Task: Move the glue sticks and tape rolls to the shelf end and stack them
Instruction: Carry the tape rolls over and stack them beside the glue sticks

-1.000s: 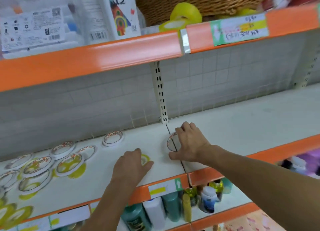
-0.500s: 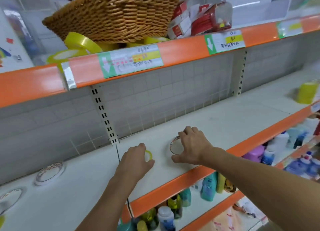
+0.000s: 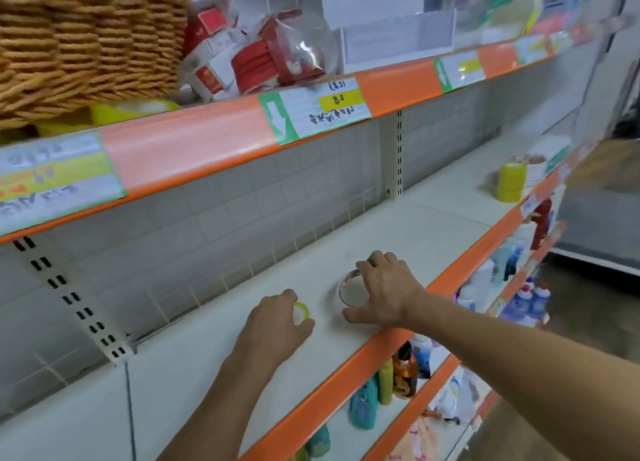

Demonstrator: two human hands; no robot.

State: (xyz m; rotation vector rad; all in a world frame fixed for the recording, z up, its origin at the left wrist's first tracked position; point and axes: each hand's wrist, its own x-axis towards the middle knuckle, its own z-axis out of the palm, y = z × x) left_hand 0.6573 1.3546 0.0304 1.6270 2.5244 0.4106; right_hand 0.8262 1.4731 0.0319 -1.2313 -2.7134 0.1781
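The left hand (image 3: 273, 318) is lying palm down on the white shelf (image 3: 433, 225), its fingers curling over a small yellow tape roll (image 3: 302, 312) and gripping it flat against the shelf surface. Just beside it, the right hand (image 3: 388, 292) is arching over a larger clear tape roll with a red-printed rim (image 3: 349, 289), fingers and thumb grasping its edge while it is lying flat on the shelf. Well apart, at the far end of the shelf, a stack of yellow tape rolls (image 3: 512, 181) is standing upright. A woven wicker basket (image 3: 86, 45) is sitting on the orange-edged upper shelf (image 3: 207, 145).
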